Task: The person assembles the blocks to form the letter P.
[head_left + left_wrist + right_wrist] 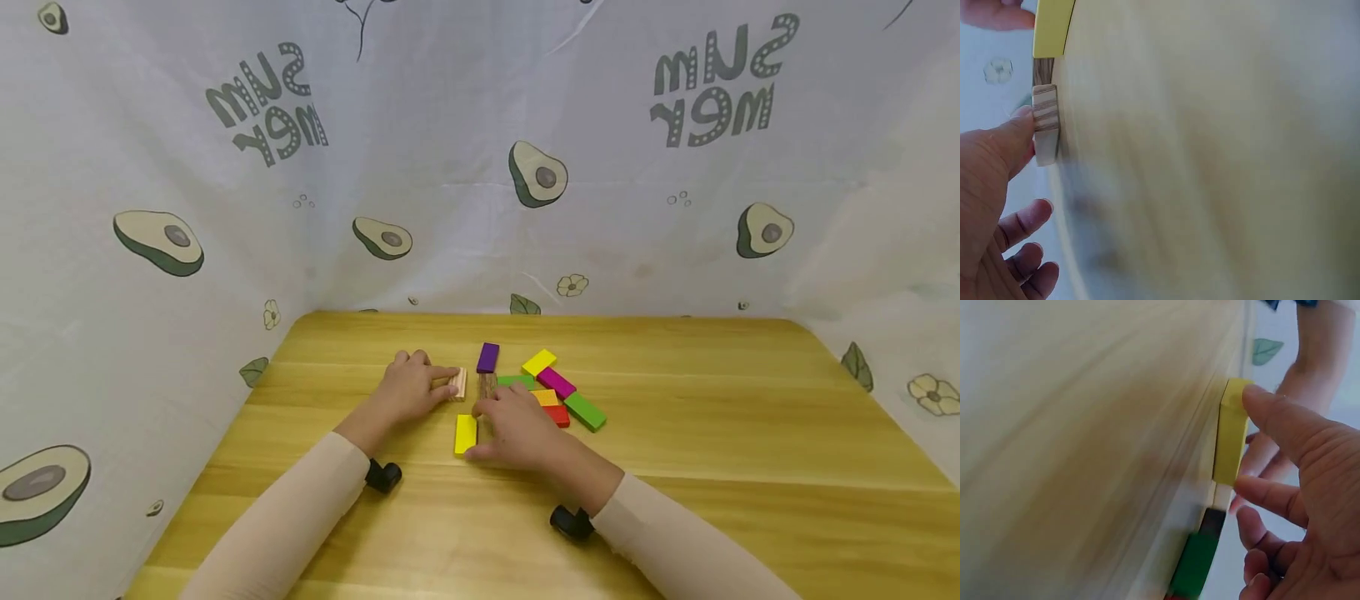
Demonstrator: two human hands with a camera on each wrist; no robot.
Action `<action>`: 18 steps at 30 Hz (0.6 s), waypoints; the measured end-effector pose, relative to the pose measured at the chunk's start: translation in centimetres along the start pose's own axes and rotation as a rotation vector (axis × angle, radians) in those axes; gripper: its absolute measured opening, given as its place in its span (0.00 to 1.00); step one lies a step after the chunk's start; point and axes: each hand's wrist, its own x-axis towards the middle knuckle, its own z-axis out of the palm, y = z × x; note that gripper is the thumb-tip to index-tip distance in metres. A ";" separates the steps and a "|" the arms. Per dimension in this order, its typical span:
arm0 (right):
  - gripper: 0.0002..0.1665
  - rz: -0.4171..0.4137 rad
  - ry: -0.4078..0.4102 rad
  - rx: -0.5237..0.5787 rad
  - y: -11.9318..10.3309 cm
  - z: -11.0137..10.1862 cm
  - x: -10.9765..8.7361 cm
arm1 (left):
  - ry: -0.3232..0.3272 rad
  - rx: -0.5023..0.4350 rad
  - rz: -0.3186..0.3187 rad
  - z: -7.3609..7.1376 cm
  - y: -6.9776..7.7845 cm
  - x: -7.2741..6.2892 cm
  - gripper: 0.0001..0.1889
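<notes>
On the left, my left hand pinches a pale striped wooden block between thumb and index finger. The left wrist view shows this striped block at the thumb tip, the other fingers loosely bent. Nearer to me, my right hand holds a yellow block by its two ends. In the right wrist view the thumb is on one end of the yellow block and the index finger at the other. A darker wood-grain block lies between the hands, with a purple block just beyond it.
Right of the dark block lie a green block, an orange block and a red block, partly covered by my right hand. Farther right are another yellow block, a magenta block and a second green block.
</notes>
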 end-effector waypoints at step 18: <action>0.39 0.087 0.075 -0.049 0.5 0.6 6.9 | -0.078 -0.439 -0.188 0.8 -3.0 4.0 0.24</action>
